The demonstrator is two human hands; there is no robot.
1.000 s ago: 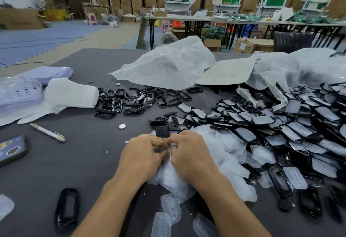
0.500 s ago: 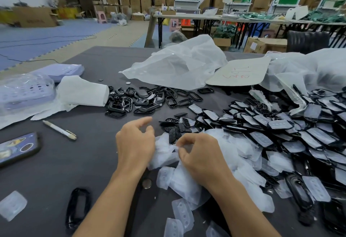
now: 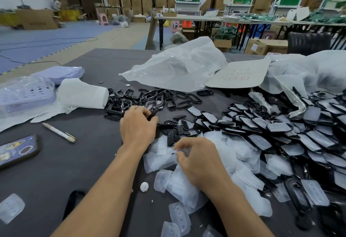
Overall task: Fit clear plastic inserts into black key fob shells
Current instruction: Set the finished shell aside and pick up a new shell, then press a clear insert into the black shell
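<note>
**A:** Starting from the left side of the desk (image 3: 89,163), where is the shell?

**B:** In the left hand (image 3: 137,126), out toward the middle of the desk at the near fringe of the heap of empty shells (image 3: 168,100). The fingers are curled, and their tips pinch one black shell (image 3: 153,112), raised off the heap.

**A:** Which way does it lie?

**B:** It is slanted and nearly edge-on. Its long axis runs roughly from the fingertips toward the far edge of the desk. I cannot tell which face is the open one.

**A:** And the right hand (image 3: 200,160)?

**B:** It is closer to the near edge and further right, over the pile of inserts (image 3: 179,186). Thumb and forefinger are pressed together on a clear insert (image 3: 183,150). The other fingers are loosely curled.

**A:** So the two parts are apart?

**B:** Yes, they are near each other but not touching. The shell lies beyond and to the left of the right fingertips.

**A:** What does joining them call for?

**B:** As I judge it, the hands should meet between those two spots. The shell would be turned opening-up, with its long axis lined up with the insert's. Each hand already has its part, and the left has the longer way to come back.

**A:** And further right?

**B:** The fitted fobs (image 3: 277,130) spread toward the right edge of the desk.
</note>
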